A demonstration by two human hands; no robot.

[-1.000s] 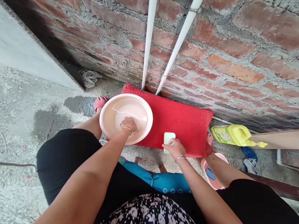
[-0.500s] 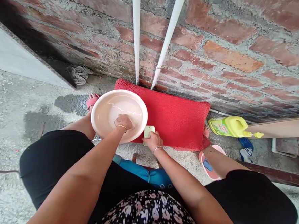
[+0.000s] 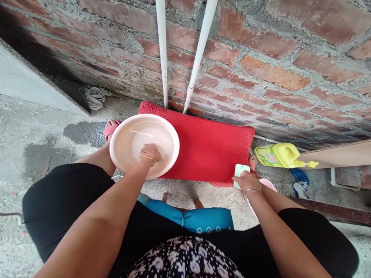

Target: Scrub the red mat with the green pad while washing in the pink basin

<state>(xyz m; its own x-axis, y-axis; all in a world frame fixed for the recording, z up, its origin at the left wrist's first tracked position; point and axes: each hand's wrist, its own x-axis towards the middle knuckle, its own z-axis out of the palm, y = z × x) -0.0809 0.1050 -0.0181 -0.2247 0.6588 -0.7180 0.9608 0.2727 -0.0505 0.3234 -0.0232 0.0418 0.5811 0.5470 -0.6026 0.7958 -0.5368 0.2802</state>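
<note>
My left hand [image 3: 151,153] is down in the water of a wide pale pink basin [image 3: 113,145]. Its fingers look curled, and whatever they hold, if anything, is hidden. The basin stands on the left end of a red textured mat [image 3: 213,145]. Over the mat's right front corner, my right hand [image 3: 249,182] grips a flat pale green rectangular thing [image 3: 240,171] with a small dark spot near its upper edge. Its underside is hidden, so I cannot tell what it is. Below this hand is a small pink tub [image 3: 268,185], mostly covered by my wrist and leg.
A yellow detergent jug [image 3: 277,154] lies on its side at the right, near a blue and white item [image 3: 300,183]. Two white pipes [image 3: 196,64] run down the brick wall [image 3: 263,47]. A grey rope-like bundle [image 3: 94,97] lies at left. A blue cushion [image 3: 206,218] is between my legs.
My right hand has carried the pale green thing rightward, from beside the basin to the mat's right end near the pink tub. My left hand stays in the basin. The view has shifted slightly.
</note>
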